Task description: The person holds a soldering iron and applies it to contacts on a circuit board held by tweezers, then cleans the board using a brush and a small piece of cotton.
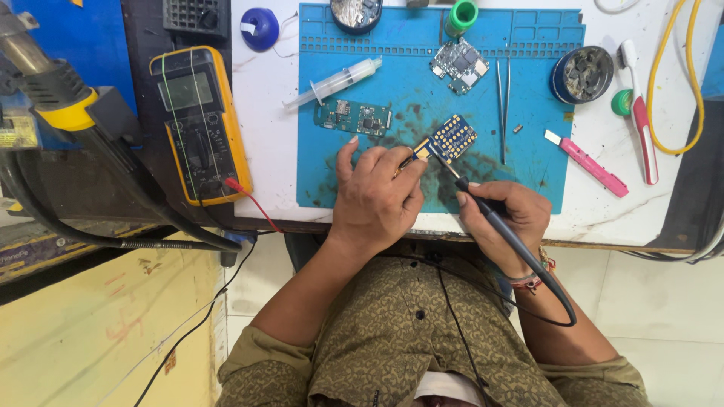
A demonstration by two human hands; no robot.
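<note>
Risked a scorched or bridged pad on the small blue circuit board (454, 139), or a burnt fingertip, had the hot tip of the soldering iron (492, 214) slipped, so close to the gripping fingers. Left hand (375, 197) curled palm-down on the blue work mat (528, 98), pinching a thin tool against the board's lower-left corner. Right hand (504, 218) wrapped pen-style around the iron, tip angled up-left to the board's lower edge.

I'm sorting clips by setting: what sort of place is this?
Probably an electronics repair bench: a soldering iron in the right hand, a blue work mat with circuit boards, and a yellow multimeter.
</note>
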